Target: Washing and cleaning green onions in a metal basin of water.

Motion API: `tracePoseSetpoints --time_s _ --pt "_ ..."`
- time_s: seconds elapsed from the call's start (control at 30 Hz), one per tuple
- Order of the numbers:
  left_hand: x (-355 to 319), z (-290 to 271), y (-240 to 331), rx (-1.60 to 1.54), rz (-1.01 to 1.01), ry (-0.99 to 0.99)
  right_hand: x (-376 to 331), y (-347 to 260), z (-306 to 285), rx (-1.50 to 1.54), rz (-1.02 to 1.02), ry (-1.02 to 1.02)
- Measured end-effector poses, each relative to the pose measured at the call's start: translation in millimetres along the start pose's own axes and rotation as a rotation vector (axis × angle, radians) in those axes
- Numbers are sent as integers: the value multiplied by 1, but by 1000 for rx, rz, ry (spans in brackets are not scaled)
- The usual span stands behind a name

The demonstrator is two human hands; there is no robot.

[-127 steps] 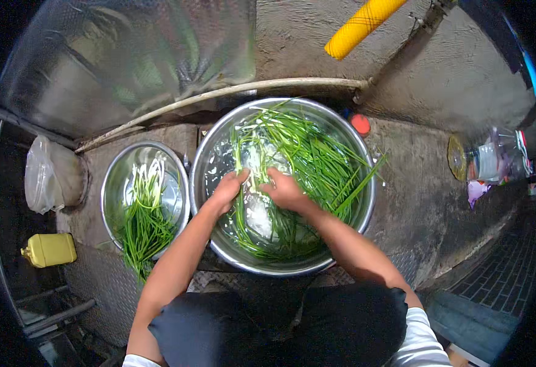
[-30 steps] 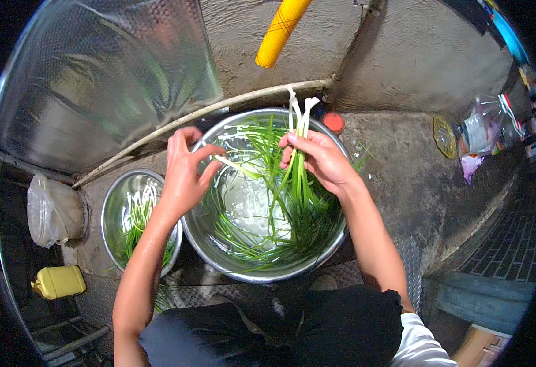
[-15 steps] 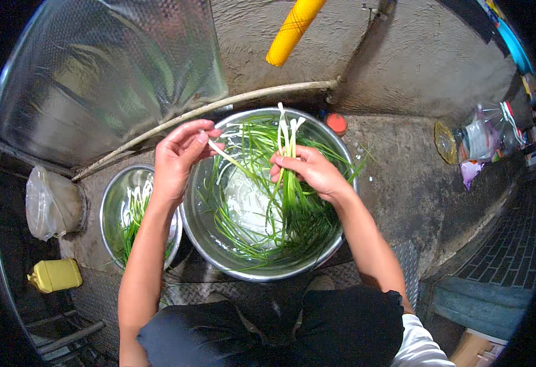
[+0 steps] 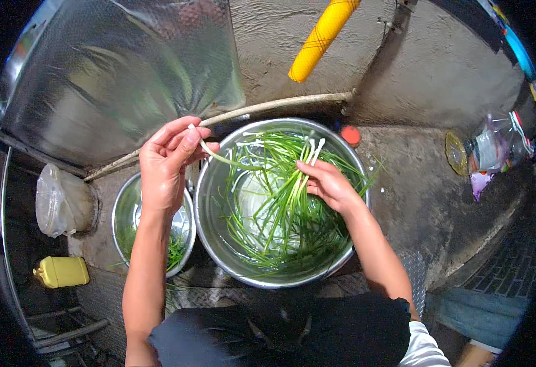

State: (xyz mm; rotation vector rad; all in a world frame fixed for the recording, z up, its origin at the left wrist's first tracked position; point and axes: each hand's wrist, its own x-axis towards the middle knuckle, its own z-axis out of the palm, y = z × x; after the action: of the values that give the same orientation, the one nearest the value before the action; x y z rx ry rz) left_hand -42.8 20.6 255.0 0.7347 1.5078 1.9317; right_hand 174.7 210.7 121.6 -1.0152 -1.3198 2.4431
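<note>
My left hand point(image 4: 168, 160) pinches the white end of one spring onion point(image 4: 219, 158) between thumb and fingers, above the left rim of the large metal basin point(image 4: 209, 244). Its green part reaches across toward my right hand. Closed around a bunch of spring onions point(image 4: 292, 189), my right hand point(image 4: 330, 183) is over the right half of that basin. The white ends point up and the green leaves hang down. Loose spring onions point(image 4: 249, 235) lie in water inside. A smaller metal basin point(image 4: 116, 211) at the left, partly hidden by my left forearm, holds more greens point(image 4: 175, 254).
A lidded bucket wrapped in plastic point(image 4: 66, 202) and a yellow jerrycan point(image 4: 61, 271) stand at the left. Behind the basin are a pipe point(image 4: 292, 100), a red lid point(image 4: 350, 135) and a hanging yellow roll point(image 4: 323, 40). Plastic containers point(image 4: 488, 147) sit far right.
My left hand has drawn the single spring onion leftward, away from the large basin's middle. The bunch in my right hand tilts more to the right. The whole view has shifted slightly.
</note>
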Motion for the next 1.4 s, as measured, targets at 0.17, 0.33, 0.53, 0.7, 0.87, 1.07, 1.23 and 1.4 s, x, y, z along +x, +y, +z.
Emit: tracePoseSetpoints --time_s 0.17,0.33,0.53,0.7,0.87,1.07,1.23,1.4 --pt "-6 22 -5 22 -165 -100 -29 -23 25 -1273 -366 336" --pt "-17 34 -45 -31 -360 -193 -23 -9 90 -376 -639 -245" --pt "12 -13 -54 588 -107 -218 -39 -24 79 -344 -416 -100" --pt "-3 -23 -102 1458 -135 -239 -58 -46 77 -382 -352 -89" --pt "-2 4 -204 935 -199 -339 -67 -33 94 -290 -194 -205" --pt "-13 12 -254 279 -520 -375 -57 -15 96 -430 -157 -164" --pt "-43 -2 -245 297 -705 -515 17 31 29 -843 -618 105" --pt "-60 7 -204 375 -904 -677 74 77 36 -480 -227 36"
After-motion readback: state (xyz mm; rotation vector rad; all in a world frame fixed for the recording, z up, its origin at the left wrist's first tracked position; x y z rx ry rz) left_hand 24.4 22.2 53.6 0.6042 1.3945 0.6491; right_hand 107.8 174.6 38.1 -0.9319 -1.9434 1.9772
